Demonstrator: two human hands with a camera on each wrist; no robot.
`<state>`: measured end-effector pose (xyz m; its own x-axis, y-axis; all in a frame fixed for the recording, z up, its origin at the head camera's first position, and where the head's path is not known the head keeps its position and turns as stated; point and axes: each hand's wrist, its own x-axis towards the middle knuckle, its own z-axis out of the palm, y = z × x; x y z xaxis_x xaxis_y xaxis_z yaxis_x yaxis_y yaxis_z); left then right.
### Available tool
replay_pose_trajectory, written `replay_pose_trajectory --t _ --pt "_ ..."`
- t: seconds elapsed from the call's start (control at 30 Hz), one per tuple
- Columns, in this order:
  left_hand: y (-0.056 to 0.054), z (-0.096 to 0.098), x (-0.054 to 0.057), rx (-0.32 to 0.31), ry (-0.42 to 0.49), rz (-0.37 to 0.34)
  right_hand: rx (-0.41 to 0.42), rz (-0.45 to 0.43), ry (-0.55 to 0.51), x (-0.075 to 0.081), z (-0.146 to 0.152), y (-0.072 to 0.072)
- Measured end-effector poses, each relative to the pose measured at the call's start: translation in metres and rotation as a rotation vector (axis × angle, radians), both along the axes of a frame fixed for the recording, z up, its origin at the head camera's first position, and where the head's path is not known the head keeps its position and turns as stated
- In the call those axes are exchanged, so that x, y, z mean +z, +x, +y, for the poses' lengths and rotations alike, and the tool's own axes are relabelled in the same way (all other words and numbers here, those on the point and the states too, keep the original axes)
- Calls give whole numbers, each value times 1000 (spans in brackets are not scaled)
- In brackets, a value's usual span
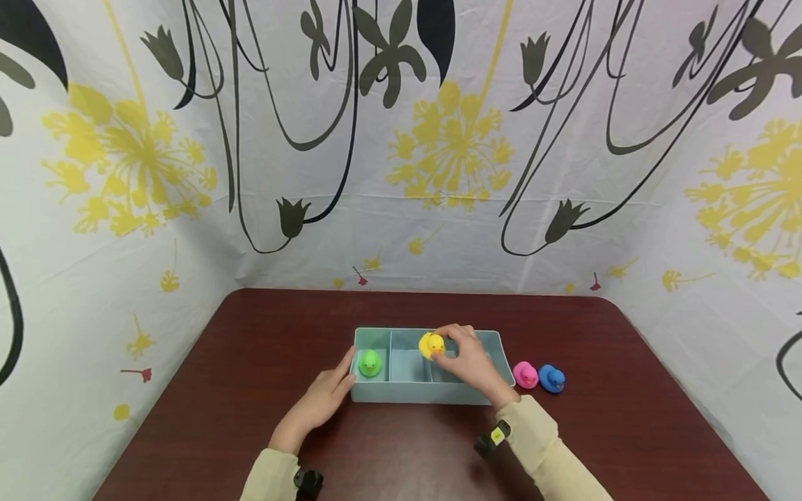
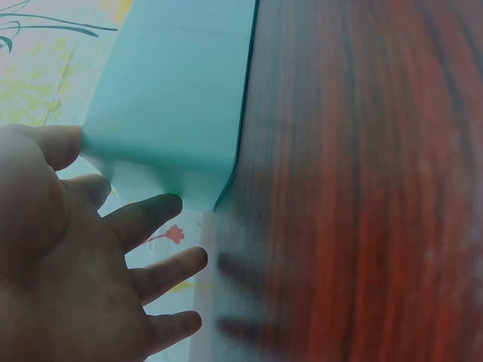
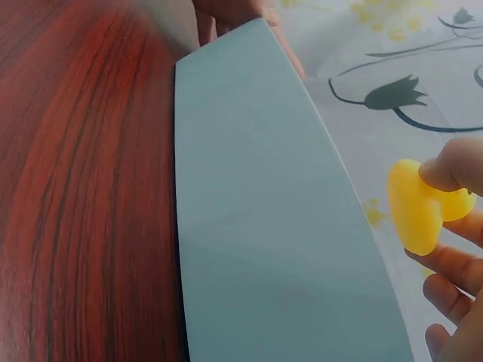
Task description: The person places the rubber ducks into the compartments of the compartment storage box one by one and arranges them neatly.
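Nearest, two pale sleeves (image 1: pixel 545 445) are entering from the bottom edge, with a black wrist device (image 1: pixel 308 483) sitting at the left cuff and another, bearing a yellow label, at the right cuff.

Left hand (image 1: pixel 319 400): gripping nothing, fingers spread wide and fairly straight, touching the left end of the tray (image 1: pixel 420 393); in the left wrist view the thumb is lying at the tray's corner while the lower fingers are standing clear of the wall.

Right hand (image 1: pixel 471 362): grip narrow, thumb and fingers pinching the yellow duck (image 1: pixel 432 344). The duck is hanging above the tray, overlapping the middle compartment near a divider in the head view; the right wrist view is showing it raised past the front rim. Exact height: can't tell.

The tray is lying lengthwise across in front of the person. A green duck (image 1: pixel 370 362) is sitting in its left compartment; the right part is being partly hidden by the right hand. Just outside the right end, a pink duck (image 1: pixel 525 374) and a blue duck (image 1: pixel 552 378) are standing side by side on the dark red-brown table (image 1: pixel 207 403).

Farthest, a white cloth (image 1: pixel 438 257) with yellow and grey-black flower prints is hanging behind the table.
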<state>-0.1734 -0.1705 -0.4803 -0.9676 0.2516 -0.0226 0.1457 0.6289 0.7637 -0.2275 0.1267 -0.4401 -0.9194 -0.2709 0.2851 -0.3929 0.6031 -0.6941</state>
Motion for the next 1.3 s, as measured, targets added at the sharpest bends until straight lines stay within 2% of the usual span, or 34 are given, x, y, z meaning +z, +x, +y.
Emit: replay_pose_trajectory --t 0.13,0.27,0.5,0.73,0.87,1.03,1.3 --pt "0 1 1 -3 -4 1 -15 -27 11 1 -9 0" --pt "1 1 1 -2 -8 -1 -18 -16 34 0 -17 -1" --pt "-1 0 -1 -12 -8 9 -23 -13 176 -6 -28 -8" --pt "-3 1 -2 1 2 -9 -14 -33 240 -8 -37 -10" --pt "-3 2 -2 4 0 -3 -11 -66 307 -9 -43 -11" --pt "-3 1 -2 3 4 0 -14 -60 385 -10 -50 -12" --pt "-4 0 -1 2 4 0 -58 -62 462 -12 -61 -15"
